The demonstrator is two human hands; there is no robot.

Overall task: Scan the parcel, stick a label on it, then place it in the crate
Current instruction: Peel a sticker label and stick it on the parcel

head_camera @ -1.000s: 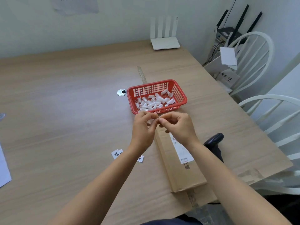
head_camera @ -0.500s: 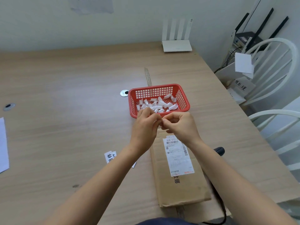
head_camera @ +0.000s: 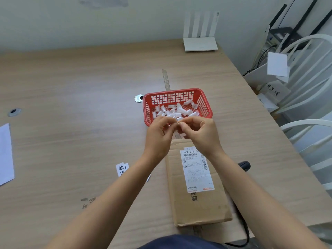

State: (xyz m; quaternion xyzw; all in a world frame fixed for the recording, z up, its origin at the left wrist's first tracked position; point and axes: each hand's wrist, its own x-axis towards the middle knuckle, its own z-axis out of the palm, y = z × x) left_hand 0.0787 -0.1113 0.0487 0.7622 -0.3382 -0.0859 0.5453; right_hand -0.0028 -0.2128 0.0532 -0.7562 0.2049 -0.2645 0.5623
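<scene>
A flat brown cardboard parcel (head_camera: 197,198) lies on the wooden table in front of me, with a white shipping label (head_camera: 196,169) on its top. Above its far end, my left hand (head_camera: 159,135) and my right hand (head_camera: 199,133) meet fingertip to fingertip, pinching a small white label (head_camera: 179,119) between them. Just beyond the hands stands a red plastic basket (head_camera: 204,101) holding several small white label slips. A black barcode scanner (head_camera: 244,165) lies right of the parcel, mostly hidden by my right forearm.
Small printed paper tags (head_camera: 123,168) lie left of the parcel. A white sheet (head_camera: 5,155) sits at the left edge. A white router (head_camera: 200,43) stands at the table's far side. White chairs (head_camera: 309,72) and cables crowd the right.
The view has shifted, so the parcel's top and shipping label show more fully. Both hands stay together over the parcel's far end, working the small white label.
</scene>
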